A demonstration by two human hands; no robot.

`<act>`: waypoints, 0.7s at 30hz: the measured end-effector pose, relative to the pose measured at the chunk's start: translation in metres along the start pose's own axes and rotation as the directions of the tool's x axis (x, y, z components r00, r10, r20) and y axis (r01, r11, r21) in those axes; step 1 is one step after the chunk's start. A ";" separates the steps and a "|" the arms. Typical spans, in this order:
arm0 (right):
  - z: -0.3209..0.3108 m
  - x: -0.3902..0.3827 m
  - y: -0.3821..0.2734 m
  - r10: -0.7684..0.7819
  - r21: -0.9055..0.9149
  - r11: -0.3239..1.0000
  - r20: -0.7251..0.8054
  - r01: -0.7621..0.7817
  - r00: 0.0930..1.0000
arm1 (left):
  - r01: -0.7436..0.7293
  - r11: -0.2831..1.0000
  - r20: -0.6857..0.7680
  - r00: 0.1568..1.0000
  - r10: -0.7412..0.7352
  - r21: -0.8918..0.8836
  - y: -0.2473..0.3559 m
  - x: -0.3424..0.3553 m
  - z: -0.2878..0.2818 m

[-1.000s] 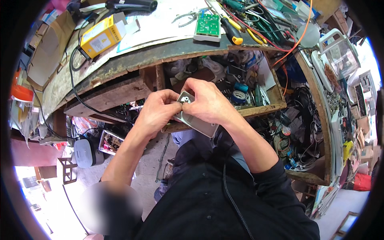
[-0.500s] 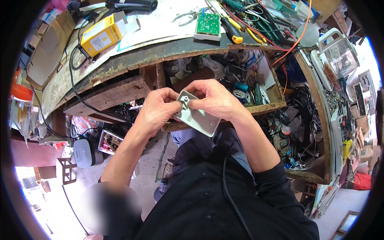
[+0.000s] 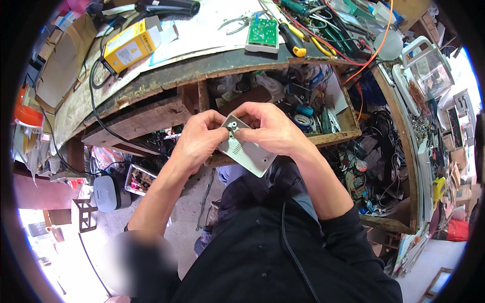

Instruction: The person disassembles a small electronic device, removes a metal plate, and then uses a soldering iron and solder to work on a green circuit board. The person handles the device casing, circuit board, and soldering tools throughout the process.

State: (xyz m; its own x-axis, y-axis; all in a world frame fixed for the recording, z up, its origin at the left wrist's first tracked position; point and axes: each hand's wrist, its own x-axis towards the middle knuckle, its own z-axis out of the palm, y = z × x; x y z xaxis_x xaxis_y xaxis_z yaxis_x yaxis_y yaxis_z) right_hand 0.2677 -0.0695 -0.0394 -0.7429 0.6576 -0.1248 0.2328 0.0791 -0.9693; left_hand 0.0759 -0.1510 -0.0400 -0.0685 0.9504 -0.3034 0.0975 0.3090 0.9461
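Note:
A light beige plastic casing half (image 3: 252, 157) with vent slots and screw posts is held between both hands, tilted, over the front of an open wooden drawer (image 3: 343, 131). My left hand (image 3: 201, 139) grips its left side, thumb pressed near the upper post. My right hand (image 3: 265, 129) holds the upper right part, thumb against a small part inside near the slots; what that part is I cannot make out. On the bench above lie a green circuit board in a white housing (image 3: 262, 31), a yellow-handled screwdriver (image 3: 293, 40) and pliers (image 3: 235, 24).
A yellow box (image 3: 129, 45), papers, black cords and several tools crowd the worn bench (image 3: 166, 70). The drawer holds jumbled parts and tape rolls. Right of me is a bin of tangled cables (image 3: 364, 177); at lower left are a grey case (image 3: 111, 194) and a tray of small items (image 3: 141, 179).
More of the casing's inside shows than a second ago, and it has turned slightly, its lower end shifting down. My right hand has moved a little; both hands keep hold of it.

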 end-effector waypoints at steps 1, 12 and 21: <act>0.001 -0.001 -0.001 0.010 0.035 0.999 -0.004 -0.009 1.000 | 0.000 1.000 -0.002 1.000 0.000 0.001 0.000 0.000 0.000; 0.008 -0.003 0.012 -0.069 0.235 0.966 -0.175 0.109 0.982 | -0.038 0.998 -0.041 0.998 0.036 -0.051 0.005 0.005 0.009; 0.007 -0.007 0.010 -0.029 0.364 0.926 -0.192 0.099 0.981 | -0.153 0.983 -0.048 0.988 0.148 -0.105 -0.003 0.010 0.013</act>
State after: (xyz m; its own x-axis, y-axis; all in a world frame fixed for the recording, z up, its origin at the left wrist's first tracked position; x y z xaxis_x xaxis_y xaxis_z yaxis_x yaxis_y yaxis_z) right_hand 0.2709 -0.0783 -0.0497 -0.6149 0.7868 -0.0537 -0.0860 -0.1346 -0.9872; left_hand 0.0874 -0.1420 -0.0472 -0.1008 0.9829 -0.1540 0.0020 0.1549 0.9879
